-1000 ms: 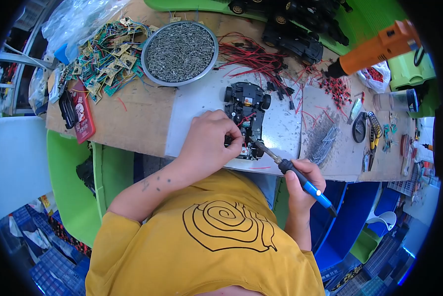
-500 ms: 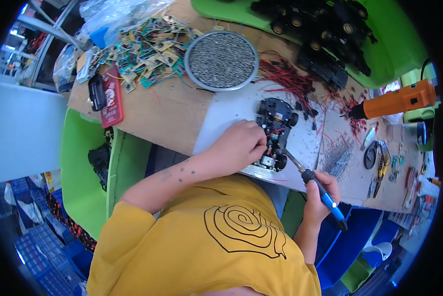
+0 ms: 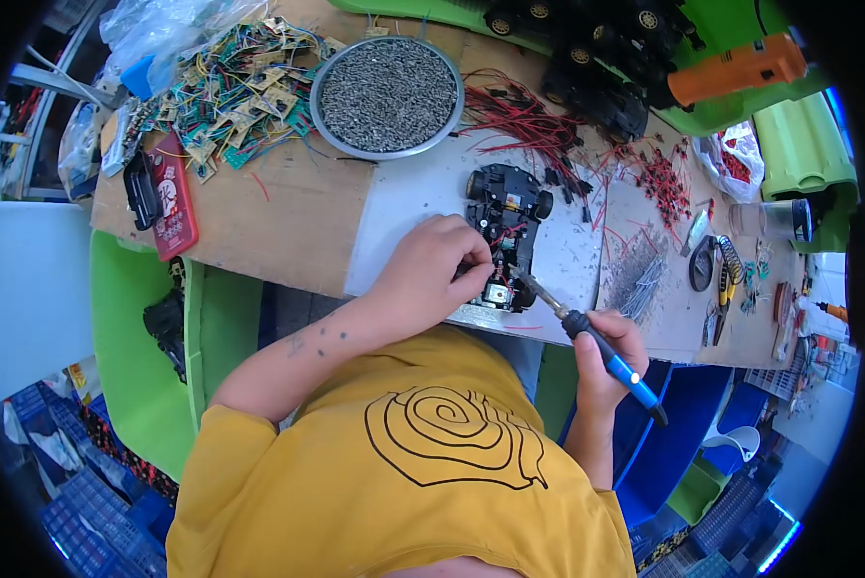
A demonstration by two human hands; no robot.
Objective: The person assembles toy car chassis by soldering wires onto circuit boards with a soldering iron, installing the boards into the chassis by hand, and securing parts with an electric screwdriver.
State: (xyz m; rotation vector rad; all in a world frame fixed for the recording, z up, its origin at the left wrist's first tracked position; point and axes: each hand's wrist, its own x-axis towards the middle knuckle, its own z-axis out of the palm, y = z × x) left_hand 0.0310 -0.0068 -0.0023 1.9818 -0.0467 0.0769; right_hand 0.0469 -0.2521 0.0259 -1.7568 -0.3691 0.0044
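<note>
A black toy car chassis (image 3: 512, 207) lies underside up on a white board (image 3: 380, 226), its wiring and small circuit parts exposed. Over its left side, my left hand (image 3: 437, 265) is closed, thumb and fingertips pinched together close to thin red wires. What the pinch holds, if anything, is too small to make out. My right hand (image 3: 608, 354) grips a blue soldering iron (image 3: 598, 345) by its handle. The iron's metal tip reaches the lower part of the chassis, just right of my left fingertips; whether it touches cannot be seen.
A round dish of small metal pieces (image 3: 387, 96) stands behind, beside heaped wired circuit boards (image 3: 249, 91) and red-black wires (image 3: 524, 111). An orange power screwdriver (image 3: 736, 69) hangs at upper right, near a green bin of car bodies (image 3: 596, 48). Pliers (image 3: 724, 294) lie right.
The view has shifted, so the table appears further left and higher. The soldering iron's tip has come slightly inward over the chassis. The hanging orange screwdriver has swung towards the back.
</note>
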